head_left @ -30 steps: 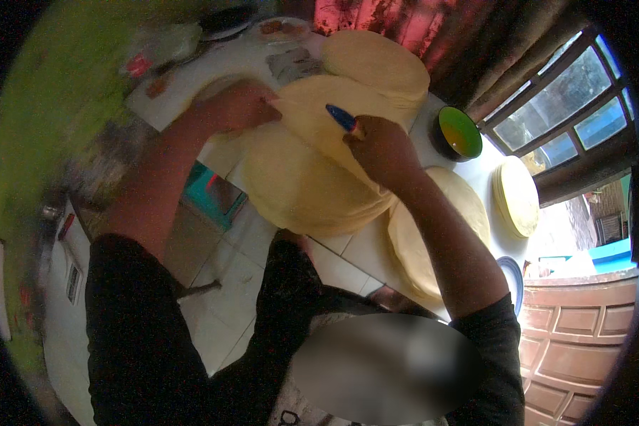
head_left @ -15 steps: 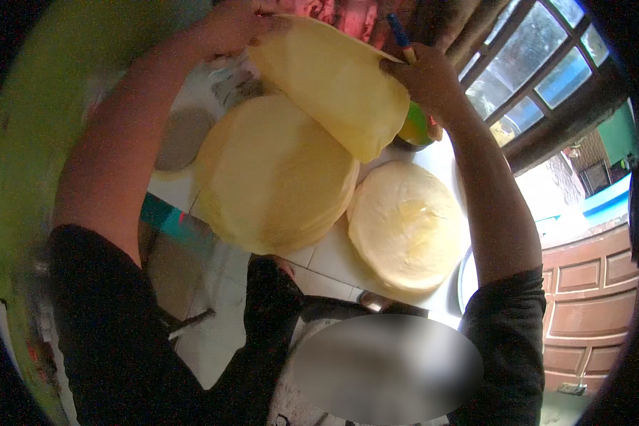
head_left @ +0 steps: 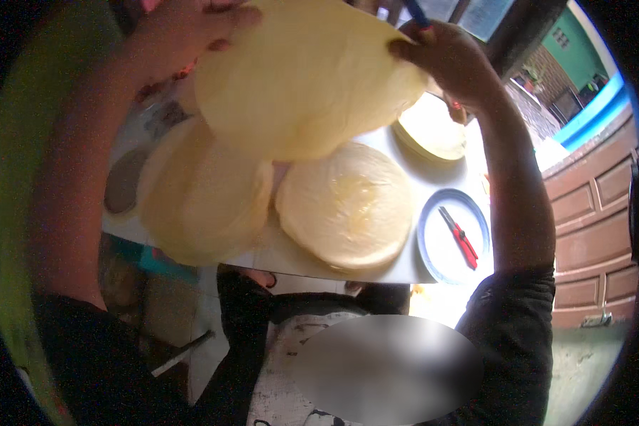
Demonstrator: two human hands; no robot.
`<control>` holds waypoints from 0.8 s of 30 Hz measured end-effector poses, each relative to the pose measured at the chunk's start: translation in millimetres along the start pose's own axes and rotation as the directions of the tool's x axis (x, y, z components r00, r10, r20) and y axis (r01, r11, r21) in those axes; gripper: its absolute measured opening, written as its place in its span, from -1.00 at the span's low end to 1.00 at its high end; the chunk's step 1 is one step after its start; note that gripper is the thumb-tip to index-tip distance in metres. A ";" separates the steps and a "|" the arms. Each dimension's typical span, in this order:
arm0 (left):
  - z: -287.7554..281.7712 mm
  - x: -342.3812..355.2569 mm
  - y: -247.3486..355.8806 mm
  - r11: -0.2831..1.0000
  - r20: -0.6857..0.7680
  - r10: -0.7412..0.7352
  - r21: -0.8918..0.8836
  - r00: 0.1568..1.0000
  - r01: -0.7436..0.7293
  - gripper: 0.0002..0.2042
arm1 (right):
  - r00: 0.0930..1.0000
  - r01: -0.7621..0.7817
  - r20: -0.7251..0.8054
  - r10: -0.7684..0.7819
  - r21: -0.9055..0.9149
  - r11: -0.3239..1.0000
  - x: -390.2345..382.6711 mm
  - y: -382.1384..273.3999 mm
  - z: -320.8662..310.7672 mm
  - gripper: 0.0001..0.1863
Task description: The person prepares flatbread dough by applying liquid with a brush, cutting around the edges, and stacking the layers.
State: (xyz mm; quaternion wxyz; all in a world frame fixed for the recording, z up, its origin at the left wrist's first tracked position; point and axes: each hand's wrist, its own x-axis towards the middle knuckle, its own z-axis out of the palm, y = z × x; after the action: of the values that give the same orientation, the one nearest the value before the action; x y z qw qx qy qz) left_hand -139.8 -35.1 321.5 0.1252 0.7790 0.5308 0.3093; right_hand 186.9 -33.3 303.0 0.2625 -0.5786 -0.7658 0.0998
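A large, thin, pale yellow round dough sheet [head_left: 305, 85] hangs raised between my two hands. My left hand [head_left: 192, 35] is closed on its upper left edge. At its right edge, my right hand [head_left: 451, 60] pinches the sheet and also keeps a blue-handled stick tool [head_left: 417, 13] in its grip; the tool's far end is out of view. Below lie two round stacks of similar sheets. The left stack [head_left: 202, 202] is partly covered by the raised sheet. The right stack [head_left: 348, 206] has a shiny, wet-looking patch in its middle.
All this lies on a white table [head_left: 291, 259]. Right of the stacks, a blue-rimmed plate [head_left: 427, 255] bears a red-handled tool [head_left: 461, 240]. Behind it sits a round bright yellowish thing [head_left: 433, 131]. A grey disc [head_left: 124, 181] lies far left. A brown panelled door [head_left: 593, 241] stands at right.
The sheet has come up off the left stack and now hangs nearer and over the right stack's far edge. My view has shifted right, bringing the plate into sight.
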 end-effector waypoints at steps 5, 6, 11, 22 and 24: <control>75.0 31.8 5.8 0.979 0.168 0.069 -0.200 0.983 -0.035 -0.61 | 0.995 -0.060 0.092 0.038 0.246 0.967 -12.5 88.1 0.9 -0.73; 86.4 31.7 14.7 0.974 0.194 0.050 -0.227 0.980 -0.005 -0.62 | 0.994 -0.077 0.098 0.053 0.257 0.963 -16.8 98.4 -0.4 -0.73; 128.9 34.0 26.2 0.945 0.091 0.218 -0.268 0.972 -0.186 -0.67 | 0.998 -0.066 0.012 0.065 0.222 0.973 -37.7 122.6 -15.7 -0.70; 283.6 -156.5 -58.6 0.892 0.088 0.433 -0.185 0.897 -0.413 -0.72 | 0.988 0.130 0.101 -0.121 -0.086 0.988 -202.2 178.1 142.8 -0.92; 293.9 -183.5 -62.2 0.908 0.146 0.397 -0.209 0.906 -0.364 -0.70 | 0.978 0.208 0.047 -0.204 -0.114 0.972 -226.5 170.7 155.2 -0.90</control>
State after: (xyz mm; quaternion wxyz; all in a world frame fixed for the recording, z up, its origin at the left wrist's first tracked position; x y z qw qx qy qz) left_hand -50.8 -136.7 -3.6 0.1797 0.8788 0.3246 0.3000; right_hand 292.5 -169.5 29.4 0.2232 -0.5087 -0.8307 0.0368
